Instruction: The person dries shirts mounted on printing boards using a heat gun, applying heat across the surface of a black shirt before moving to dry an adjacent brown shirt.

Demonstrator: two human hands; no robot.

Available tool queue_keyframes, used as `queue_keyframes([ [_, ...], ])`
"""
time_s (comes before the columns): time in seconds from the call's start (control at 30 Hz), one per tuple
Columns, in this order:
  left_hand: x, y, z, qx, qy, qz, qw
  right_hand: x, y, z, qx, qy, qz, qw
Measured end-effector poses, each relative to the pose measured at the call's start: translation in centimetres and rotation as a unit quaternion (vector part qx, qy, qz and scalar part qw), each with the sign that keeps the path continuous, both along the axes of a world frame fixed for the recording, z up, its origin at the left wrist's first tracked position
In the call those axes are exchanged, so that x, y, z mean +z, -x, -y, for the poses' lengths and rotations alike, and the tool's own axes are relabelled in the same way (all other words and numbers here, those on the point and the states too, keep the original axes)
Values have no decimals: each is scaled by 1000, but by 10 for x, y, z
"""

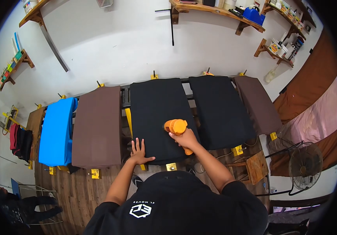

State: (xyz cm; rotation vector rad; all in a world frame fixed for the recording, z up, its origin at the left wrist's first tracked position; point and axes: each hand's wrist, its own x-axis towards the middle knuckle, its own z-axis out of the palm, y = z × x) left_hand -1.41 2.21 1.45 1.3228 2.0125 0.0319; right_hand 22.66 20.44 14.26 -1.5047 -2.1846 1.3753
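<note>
My right hand (185,141) is wrapped around the handle of an orange heat gun (175,126), held over a black T-shirt (156,100) stretched on the middle board. My left hand (139,153) has its fingers spread, at the near left corner of that same black cloth. The heat gun's nozzle end is hard to make out from above. To the right lies a second black shirt (221,113) on its board, and to the left a brown shirt (98,125).
A blue shirt (58,131) and another brown shirt (258,103) cover the outer boards. Yellow clamps (95,174) line the rack. A fan (305,165) and wooden stool (257,167) stand right. Another person (27,207) is at lower left. Wall shelves (215,13) hold supplies.
</note>
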Motion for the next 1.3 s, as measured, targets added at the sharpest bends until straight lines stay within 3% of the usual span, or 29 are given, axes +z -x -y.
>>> queue_keyframes([
  [0.03,1,0,-1,0,-1,0,1000,-5,2,-1,0,-1,0,1000],
  [0.13,1,0,0,-3,3,2,1000,-19,8,4,15,-235,-10,972],
  [0.17,0,-1,1,0,-2,0,1000,-18,5,2,14,-235,-9,972],
  [0.23,-4,-1,1,4,-9,-2,1000,9,5,2,27,48,-3,998],
  [0.3,-7,-1,1,0,-15,-22,1000,-4,-1,15,34,-158,13,987],
  [0.37,-13,-1,3,2,-20,-29,999,1,-7,23,11,-166,13,986],
  [0.43,-15,-2,2,3,-26,-34,999,18,-21,24,31,45,-7,998],
  [0.53,-14,-1,3,2,-24,-34,999,-5,-45,46,47,-245,26,968],
  [0.57,-13,-2,4,2,-31,-34,999,-12,-52,50,41,-264,-14,963],
  [0.63,-13,-3,4,2,-41,-34,999,27,-66,57,26,44,-16,999],
  [0.67,-13,-3,5,2,-40,-33,999,17,-76,60,55,12,-9,998],
  [0.73,-12,-3,5,3,-40,-33,999,2,-85,80,68,-183,-40,980],
  [0.8,-13,-3,4,2,-40,-35,999,11,-92,87,46,-133,-28,990],
  [0.87,-12,-3,4,2,-38,-33,999,19,-96,84,77,-5,-10,997],
  [0.9,-11,-3,4,2,-36,-31,999,11,-96,83,77,-5,-10,997],
  [0.97,-10,-3,5,1,-35,-32,999,-13,-97,84,82,-177,-35,980],
  [1.0,-9,-3,4,2,-36,-34,999,-7,-94,80,83,-177,-34,980],
  [1.07,-11,-2,2,3,-34,-32,999,13,-85,69,68,20,-6,997],
  [1.1,-10,-3,3,3,-31,-29,999,8,-79,70,75,-96,-32,992],
  [1.2,-9,-3,2,4,-21,-28,999,-2,-65,54,9,94,-89,992],
  [1.3,-11,-1,2,5,-22,-25,999,-6,-46,33,3,25,-90,996],
])
